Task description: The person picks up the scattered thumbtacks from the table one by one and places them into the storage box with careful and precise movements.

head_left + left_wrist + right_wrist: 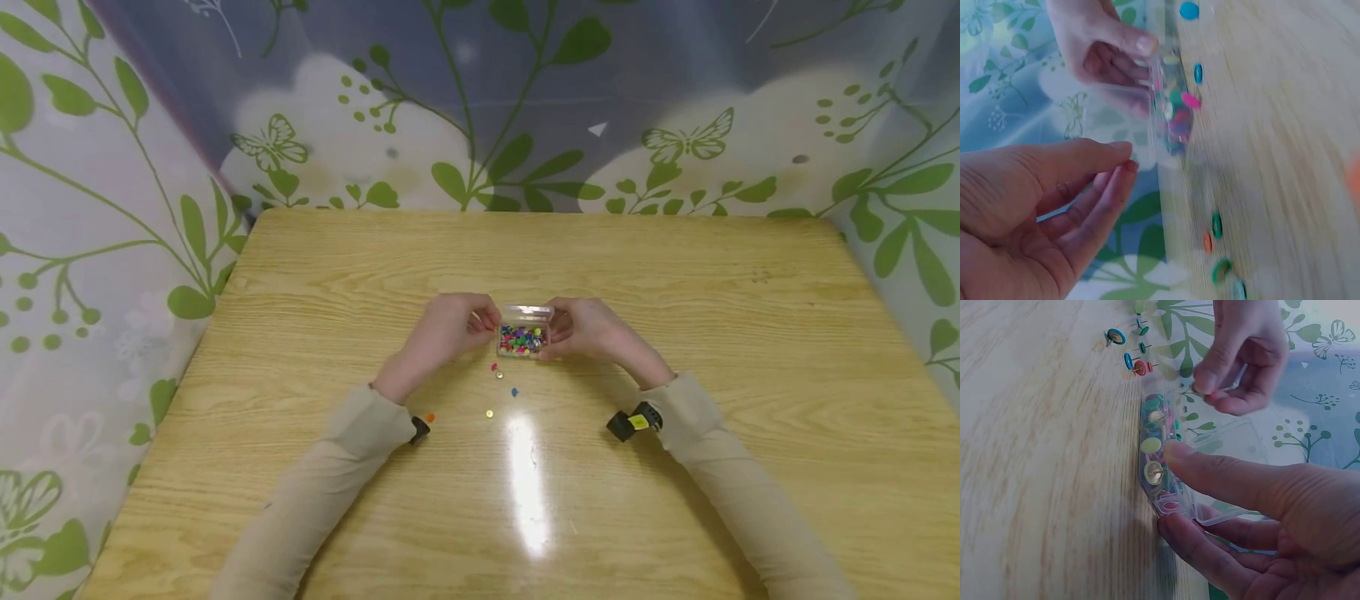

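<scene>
A small clear plastic box [524, 354] with its hinged lid [527, 313] raised holds many colourful thumbtacks [519, 339]. My right hand [592, 327] grips the box by its right end; in the right wrist view the thumb lies along the box's edge and a finger supports its end. Just left of the box is my left hand [450, 329], thumb and fingertips together. Between those fingertips the right wrist view shows a bit of red, apparently a red thumbtack [1210, 397]; in the left wrist view it is hidden.
Loose thumbtacks lie on the wooden table [337, 275] in front of the box: a pink one [494, 367], a blue one [514, 392], a gold one [490, 413] and, near the left wrist, an orange one [431, 417]. A leaf-patterned curtain [510, 158] borders the table's far edge.
</scene>
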A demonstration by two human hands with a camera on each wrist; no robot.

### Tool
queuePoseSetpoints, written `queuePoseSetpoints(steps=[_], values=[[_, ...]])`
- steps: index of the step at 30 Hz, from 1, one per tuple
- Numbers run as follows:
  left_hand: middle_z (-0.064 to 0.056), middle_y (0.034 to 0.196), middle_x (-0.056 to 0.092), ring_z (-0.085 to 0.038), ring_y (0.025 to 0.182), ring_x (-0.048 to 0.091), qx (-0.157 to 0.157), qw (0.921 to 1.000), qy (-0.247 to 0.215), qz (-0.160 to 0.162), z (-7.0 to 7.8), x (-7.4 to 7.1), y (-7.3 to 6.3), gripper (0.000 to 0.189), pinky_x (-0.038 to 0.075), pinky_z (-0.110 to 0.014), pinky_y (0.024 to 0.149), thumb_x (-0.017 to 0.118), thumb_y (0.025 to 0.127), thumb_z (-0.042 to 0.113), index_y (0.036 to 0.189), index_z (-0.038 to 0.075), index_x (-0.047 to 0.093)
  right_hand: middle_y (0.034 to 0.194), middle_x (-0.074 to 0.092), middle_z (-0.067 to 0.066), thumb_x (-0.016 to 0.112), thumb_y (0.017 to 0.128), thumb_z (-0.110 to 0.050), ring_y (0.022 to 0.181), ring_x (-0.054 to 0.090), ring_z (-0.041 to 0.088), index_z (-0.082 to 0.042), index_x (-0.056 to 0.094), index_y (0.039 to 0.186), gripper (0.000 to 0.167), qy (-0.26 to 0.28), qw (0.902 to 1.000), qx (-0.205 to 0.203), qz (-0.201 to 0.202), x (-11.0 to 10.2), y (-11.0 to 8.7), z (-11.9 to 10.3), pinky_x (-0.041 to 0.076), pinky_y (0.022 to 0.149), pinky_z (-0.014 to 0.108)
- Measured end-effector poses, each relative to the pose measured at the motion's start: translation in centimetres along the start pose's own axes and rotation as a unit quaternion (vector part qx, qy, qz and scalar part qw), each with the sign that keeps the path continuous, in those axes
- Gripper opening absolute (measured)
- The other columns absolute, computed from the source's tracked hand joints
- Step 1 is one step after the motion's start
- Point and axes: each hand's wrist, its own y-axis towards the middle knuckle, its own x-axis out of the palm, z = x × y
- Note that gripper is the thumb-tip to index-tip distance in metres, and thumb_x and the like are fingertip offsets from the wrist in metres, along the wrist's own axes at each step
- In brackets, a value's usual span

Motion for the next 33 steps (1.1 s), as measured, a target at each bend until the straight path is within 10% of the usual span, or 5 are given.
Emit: queuePoseSetpoints(steps=[12,33], values=[[-0.005,0.095,0.076,-0.015,0.087,0.073,0.040,0.9977,-0.039,0.040,0.7,1.4,0.5,0.006,0.059,-0.018,0.078,0.075,0.090,0.003,0.095,0.008,0.074,0.110,0.072,0.018,0.088,0.078,-0.012,0.100,0.071,0.030,0.003,0.060,0.127,0.059,0.003,0.9999,-0.011,0.005,0.0,0.0,-0.1,0.061,0.088,0.036],[-0.001,0.089,0.074,-0.017,0.079,0.067,-0.086,0.9906,0.106,-0.009,-2.5,-1.7,-2.2,0.004,0.055,-0.034,0.073,0.076,0.091,0.017,0.093,0.014,0.075,0.112,0.071,0.020,0.088,0.079,-0.012,0.103,0.070,0.031,0.004,0.058,0.130,0.061,0.017,0.9998,0.010,-0.007,0.0,0.1,-0.1,0.060,0.091,0.037]])
